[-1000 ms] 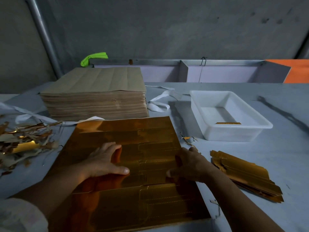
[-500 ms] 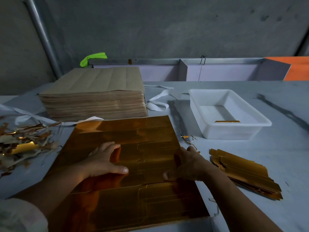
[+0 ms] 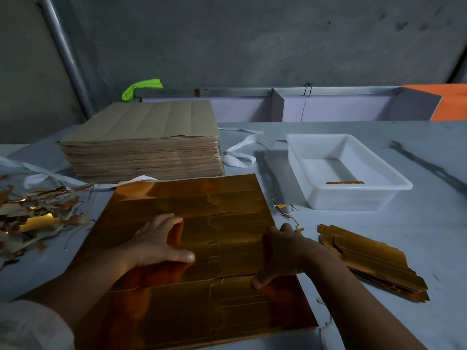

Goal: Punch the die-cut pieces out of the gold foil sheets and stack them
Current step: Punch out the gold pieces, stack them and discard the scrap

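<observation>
Head view: over 1 second little shifts. Left hand (image 3: 156, 243) stays flat, fingers spread, pressing the gold foil sheet (image 3: 177, 198) on the table (image 3: 429, 223). Right hand (image 3: 283, 251) arches over its right edge, thumb sliding nearer, grip unclear. No piece is free yet for the stack (image 3: 366, 256) alongside.
</observation>
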A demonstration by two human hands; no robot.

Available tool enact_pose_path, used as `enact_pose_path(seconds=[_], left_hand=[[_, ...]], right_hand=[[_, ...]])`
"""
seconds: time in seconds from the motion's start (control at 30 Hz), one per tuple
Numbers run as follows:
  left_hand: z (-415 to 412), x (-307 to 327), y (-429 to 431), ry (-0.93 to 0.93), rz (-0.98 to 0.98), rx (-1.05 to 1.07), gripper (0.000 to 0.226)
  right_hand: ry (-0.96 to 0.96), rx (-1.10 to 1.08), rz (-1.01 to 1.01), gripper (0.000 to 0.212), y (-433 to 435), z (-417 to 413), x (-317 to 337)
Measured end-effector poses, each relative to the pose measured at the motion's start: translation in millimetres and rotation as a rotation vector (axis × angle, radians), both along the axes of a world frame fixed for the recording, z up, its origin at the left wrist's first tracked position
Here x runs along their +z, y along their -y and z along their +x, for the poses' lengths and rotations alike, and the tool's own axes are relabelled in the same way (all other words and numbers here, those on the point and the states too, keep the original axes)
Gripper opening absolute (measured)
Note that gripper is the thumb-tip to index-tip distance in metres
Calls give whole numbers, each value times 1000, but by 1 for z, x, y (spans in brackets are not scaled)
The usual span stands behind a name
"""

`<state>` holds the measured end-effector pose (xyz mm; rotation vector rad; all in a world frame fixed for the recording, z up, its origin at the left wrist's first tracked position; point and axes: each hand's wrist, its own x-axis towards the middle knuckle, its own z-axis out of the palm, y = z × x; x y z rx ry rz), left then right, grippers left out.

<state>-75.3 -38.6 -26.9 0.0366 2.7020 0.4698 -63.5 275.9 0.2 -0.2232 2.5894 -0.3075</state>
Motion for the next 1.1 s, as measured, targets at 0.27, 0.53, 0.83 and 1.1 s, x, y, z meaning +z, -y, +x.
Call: enact_pose_path(seconds=[0.27, 0.53, 0.83, 1.1], left_hand=[[0, -1, 0, -2, 5, 8, 122], [-1, -2, -1, 0, -18, 7, 124], [0, -1, -2, -8, -10, 10, 123], [2, 0, -3, -13, -8, 9, 120]], right_hand=[[-2, 49, 33, 121, 2, 0, 0], [1, 64, 56, 116, 2, 1, 1], [-6, 32, 18, 134, 2, 2, 2], [-2, 32, 11, 136, 1, 2, 2]])
